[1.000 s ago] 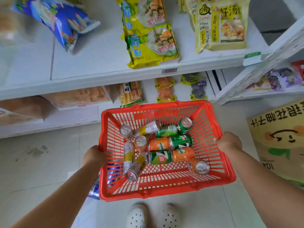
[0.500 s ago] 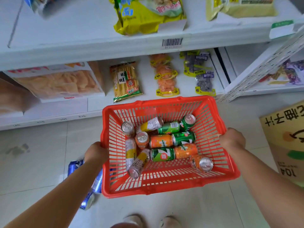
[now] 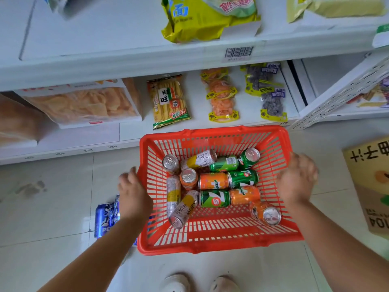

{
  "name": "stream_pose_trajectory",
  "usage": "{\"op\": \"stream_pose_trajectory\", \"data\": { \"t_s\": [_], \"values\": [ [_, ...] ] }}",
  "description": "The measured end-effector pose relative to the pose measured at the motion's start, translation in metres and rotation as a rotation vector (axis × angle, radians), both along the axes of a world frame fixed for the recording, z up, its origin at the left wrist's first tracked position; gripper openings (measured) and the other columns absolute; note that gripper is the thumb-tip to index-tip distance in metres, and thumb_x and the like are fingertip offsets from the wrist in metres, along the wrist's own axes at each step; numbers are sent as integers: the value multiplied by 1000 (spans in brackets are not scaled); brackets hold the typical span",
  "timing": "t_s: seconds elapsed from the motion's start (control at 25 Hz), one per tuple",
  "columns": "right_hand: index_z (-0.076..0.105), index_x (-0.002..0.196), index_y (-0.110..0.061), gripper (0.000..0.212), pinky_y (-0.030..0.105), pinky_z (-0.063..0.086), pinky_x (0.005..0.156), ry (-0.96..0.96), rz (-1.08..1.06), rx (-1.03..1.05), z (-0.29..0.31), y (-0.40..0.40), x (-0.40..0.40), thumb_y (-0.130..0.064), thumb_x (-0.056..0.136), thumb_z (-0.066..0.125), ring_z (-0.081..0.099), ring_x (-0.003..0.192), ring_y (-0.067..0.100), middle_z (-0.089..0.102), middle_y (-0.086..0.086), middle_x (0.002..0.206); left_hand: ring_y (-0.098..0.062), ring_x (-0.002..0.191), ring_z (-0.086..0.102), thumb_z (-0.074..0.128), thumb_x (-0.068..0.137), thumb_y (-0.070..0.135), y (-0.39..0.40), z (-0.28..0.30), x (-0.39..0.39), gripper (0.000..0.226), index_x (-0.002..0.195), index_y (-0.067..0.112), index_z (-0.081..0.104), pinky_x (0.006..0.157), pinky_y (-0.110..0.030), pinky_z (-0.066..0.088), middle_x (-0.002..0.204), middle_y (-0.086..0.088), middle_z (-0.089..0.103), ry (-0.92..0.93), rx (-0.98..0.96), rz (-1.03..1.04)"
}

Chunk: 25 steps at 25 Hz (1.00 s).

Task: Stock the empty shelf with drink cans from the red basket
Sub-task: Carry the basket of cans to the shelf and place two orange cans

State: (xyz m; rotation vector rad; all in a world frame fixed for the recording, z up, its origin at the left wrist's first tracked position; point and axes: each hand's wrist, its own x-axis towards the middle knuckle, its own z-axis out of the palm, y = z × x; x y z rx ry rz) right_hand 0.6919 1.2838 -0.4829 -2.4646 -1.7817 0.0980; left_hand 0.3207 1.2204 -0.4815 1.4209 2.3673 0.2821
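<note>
1. We see the red basket [image 3: 219, 243] on the pale tiled floor [image 3: 52, 207], in front of the bottom shelf [image 3: 63, 142], with our two hands at its side rims.
2. Our left hand [image 3: 131, 194] is at the basket's left rim; its fingers look loosely spread and blurred, and we cannot tell whether they touch the rim or grasp anything.
3. Our right hand [image 3: 296, 180] hovers over the right rim, fingers relaxed and somewhat spread, blurred, apparently grasping nothing.
4. Between the fingers of both hands, the drink cans [image 3: 212, 182] lie jumbled on the basket floor: green 7UP cans [image 3: 214, 199], orange Mirinda cans [image 3: 213, 181], and slim yellow-and-white cans [image 3: 199, 160].
5. One orange can [image 3: 266, 212] lies apart from the pile, just below our right fingers, near the right wall.
6. Blue Pepsi cans [image 3: 105, 216] lie on the floor outside the basket, just below and left of our left fingers, partly hidden by that forearm.
7. Beyond the fingertips, the bottom shelf holds a rice cracker pack [image 3: 168, 100], orange snack packets [image 3: 221, 95], dark snack packets [image 3: 269, 91] and a boxed snack [image 3: 82, 104].
8. The shelf above [image 3: 105, 39] carries a yellow noodle pack [image 3: 206, 17].
9. A cardboard box [image 3: 370, 186] stands right of our right hand; white shoes [image 3: 176, 283] show at the bottom edge.
</note>
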Motion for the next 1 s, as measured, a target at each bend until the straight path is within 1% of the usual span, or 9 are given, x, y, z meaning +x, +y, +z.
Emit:
{"op": "stream_pose_trajectory", "data": {
  "t_s": [0.08, 0.16, 0.24, 0.32, 0.44, 0.56, 0.72, 0.84, 1.0],
  "values": [
    [51, 128, -12, 60, 44, 33, 100, -28, 367, -63, -14, -5, -31, 2, 70, 59, 43, 119, 30, 53, 9, 125, -36, 111, 46, 56, 68, -11, -3, -7, 17, 66, 130, 8, 40, 91, -46, 47, 126, -19, 45, 140, 207, -388],
    [48, 132, -21, 59, 37, 33, 107, 36, 632, -276, -36, -8, -64, 2, 78, 54, 42, 123, 20, 52, 1, 130, -29, 114, 47, 53, 70, -6, 2, -24, 41, 63, 130, 11, 42, 98, -38, 44, 126, -12, 48, 82, 60, -553],
    [47, 133, -17, 55, 35, 34, 106, 34, 775, -459, -69, -7, -93, 2, 81, 50, 41, 122, 21, 50, 3, 131, -26, 122, 42, 49, 84, 11, 14, -51, 59, 53, 135, 11, 34, 104, -34, 36, 132, -9, 44, -66, -206, -379],
    [47, 131, -11, 51, 38, 37, 102, -77, 834, -574, -96, 4, -115, 0, 82, 53, 44, 119, 26, 51, 9, 128, -28, 126, 40, 55, 86, 32, 27, -77, 69, 63, 137, 7, 28, 105, -34, 35, 136, -12, 40, -95, -377, -333],
    [52, 121, -5, 38, 40, 39, 97, -368, 882, -639, -121, 31, -118, -6, 83, 55, 50, 114, 29, 57, 13, 122, -29, 121, 46, 67, 76, 46, 44, -105, 80, 82, 136, 6, 28, 99, -36, 42, 133, -13, 42, -132, -410, -275],
    [47, 121, -4, 50, 39, 35, 98, -424, 868, -652, -134, 37, -100, -32, 83, 63, 49, 114, 29, 58, 11, 119, -28, 117, 49, 74, 72, 32, 50, -125, 85, 79, 134, 11, 30, 95, -35, 43, 130, -10, 47, -222, -312, -164],
    [36, 135, -10, 85, 37, 27, 98, -231, 842, -574, -155, 25, -85, -58, 71, 66, 38, 119, 23, 56, 3, 123, -26, 105, 57, 72, 69, 13, 51, -141, 76, 67, 127, 20, 39, 82, -31, 46, 118, -7, 60, -335, -154, -119],
    [44, 129, -26, 78, 31, 27, 90, 14, 723, -433, -160, 24, -79, -60, 63, 69, 41, 113, 15, 55, -8, 116, -25, 96, 62, 78, 61, 16, 49, -143, 73, 68, 120, 23, 44, 75, -29, 47, 107, -2, 65, -401, -99, -70],
    [43, 120, -33, 77, 22, 33, 80, 424, 596, -443, -150, 25, -75, -57, 55, 75, 40, 104, 6, 41, -13, 112, -24, 91, 64, 85, 51, 21, 45, -140, 71, 71, 112, 21, 49, 72, -30, 47, 98, 0, 68, -429, -46, 7]
  ]
}}
